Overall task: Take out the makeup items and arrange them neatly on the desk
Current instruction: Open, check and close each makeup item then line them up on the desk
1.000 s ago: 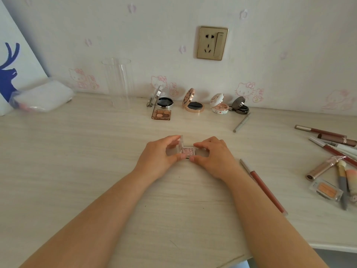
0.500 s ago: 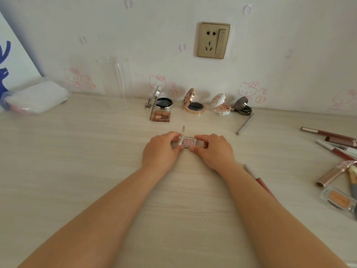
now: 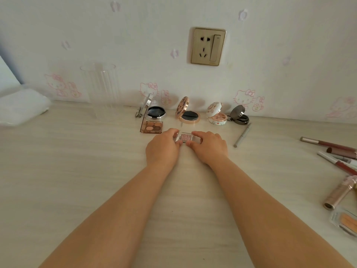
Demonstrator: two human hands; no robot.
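Left hand (image 3: 163, 149) and right hand (image 3: 209, 148) pinching a small pink glitter eyeshadow case (image 3: 185, 137) from either side, case on the desk (image 3: 77, 171), just right of brown eyeshadow palette (image 3: 152, 127), before four open compacts (image 3: 188, 112) along wall

Soft even daylight, faint shadows under forearms, wide-angle bowing at edges, slight blur overall, no glare

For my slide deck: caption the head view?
Both hands set a small glitter eyeshadow case on the desk before open compacts.
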